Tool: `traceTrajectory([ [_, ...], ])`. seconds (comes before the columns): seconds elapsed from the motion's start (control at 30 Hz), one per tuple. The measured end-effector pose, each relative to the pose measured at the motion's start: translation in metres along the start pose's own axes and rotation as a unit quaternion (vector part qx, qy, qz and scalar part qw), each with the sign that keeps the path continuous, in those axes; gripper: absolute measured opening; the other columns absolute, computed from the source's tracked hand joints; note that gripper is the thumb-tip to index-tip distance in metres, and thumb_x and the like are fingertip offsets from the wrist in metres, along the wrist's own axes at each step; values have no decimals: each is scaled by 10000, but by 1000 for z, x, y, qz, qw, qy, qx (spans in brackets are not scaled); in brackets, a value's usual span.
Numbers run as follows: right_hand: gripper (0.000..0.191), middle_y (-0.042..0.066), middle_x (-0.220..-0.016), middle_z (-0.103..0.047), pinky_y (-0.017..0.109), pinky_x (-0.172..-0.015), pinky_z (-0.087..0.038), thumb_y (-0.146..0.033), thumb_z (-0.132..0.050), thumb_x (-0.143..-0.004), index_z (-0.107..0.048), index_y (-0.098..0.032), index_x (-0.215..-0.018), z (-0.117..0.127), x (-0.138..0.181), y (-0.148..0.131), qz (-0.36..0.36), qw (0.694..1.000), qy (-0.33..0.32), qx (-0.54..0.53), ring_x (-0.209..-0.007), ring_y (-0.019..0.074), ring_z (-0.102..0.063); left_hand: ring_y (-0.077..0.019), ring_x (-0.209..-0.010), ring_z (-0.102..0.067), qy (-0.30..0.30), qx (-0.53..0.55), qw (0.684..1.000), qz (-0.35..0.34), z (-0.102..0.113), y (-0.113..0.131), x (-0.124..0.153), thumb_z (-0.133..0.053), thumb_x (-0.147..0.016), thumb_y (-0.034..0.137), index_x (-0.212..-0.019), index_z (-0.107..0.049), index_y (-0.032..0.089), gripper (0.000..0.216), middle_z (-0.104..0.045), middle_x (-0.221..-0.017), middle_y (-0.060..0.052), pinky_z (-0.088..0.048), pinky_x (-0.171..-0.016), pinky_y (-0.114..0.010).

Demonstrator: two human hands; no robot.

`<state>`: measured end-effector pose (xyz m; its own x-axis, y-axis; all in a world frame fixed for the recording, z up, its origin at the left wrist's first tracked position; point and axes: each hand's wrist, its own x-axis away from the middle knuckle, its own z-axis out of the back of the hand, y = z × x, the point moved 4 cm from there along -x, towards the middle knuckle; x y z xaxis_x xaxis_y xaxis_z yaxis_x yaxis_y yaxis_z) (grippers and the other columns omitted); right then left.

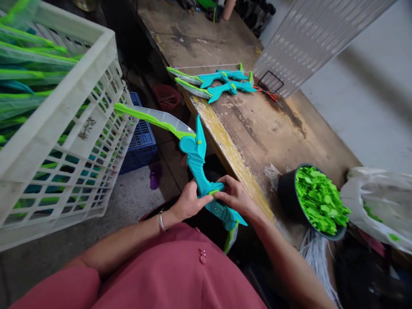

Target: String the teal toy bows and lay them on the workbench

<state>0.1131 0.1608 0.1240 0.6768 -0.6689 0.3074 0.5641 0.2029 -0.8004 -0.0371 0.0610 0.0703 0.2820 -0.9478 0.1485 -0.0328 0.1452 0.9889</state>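
Observation:
A toy bow [197,169] with a turquoise grip and green-and-clear limbs is held in front of my lap. My left hand [189,201] is closed around the middle of its grip, the thumb on a small green piece [213,192] there. From the other side my right hand [236,195] pinches the same spot, thumb and fingers on the grip and the green piece. One limb points up and left towards a white crate; the other hangs down below my right wrist. Some of my fingers are hidden behind the grip.
Two more toy bows [230,87] lie on the wooden table [257,133], near red-handled pliers [270,93]. A dark bowl of green plastic pieces [318,197] stands at the right, beside a plastic bag [380,201] and white strings [317,257]. The white crate [106,56] at left holds many bows.

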Motion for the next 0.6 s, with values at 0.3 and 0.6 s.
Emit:
traceTrajectory([
  [0.3, 300, -32, -790, -602, 226, -604, -389, -283, -825, -751, -626, -181, -950, -6, 1, 12, -13, 999, 40, -19, -705, 129, -528, -290, -843, -695, -4, -77, 996, -34, -5, -13, -4, -765, -745, 383, -910, -717, 155, 286, -759, -880, -96, -552, -805, -410],
  [0.6, 337, -60, -795, -591, 227, -684, -391, -191, -914, -681, -640, -179, -877, -11, 10, 7, 5, 992, 126, -17, -746, 122, -545, -349, -1071, -736, -120, 20, 992, 35, -3, -22, -17, -840, -721, 437, -1088, -775, 111, 495, -803, -1112, -137, -559, -1004, -451],
])
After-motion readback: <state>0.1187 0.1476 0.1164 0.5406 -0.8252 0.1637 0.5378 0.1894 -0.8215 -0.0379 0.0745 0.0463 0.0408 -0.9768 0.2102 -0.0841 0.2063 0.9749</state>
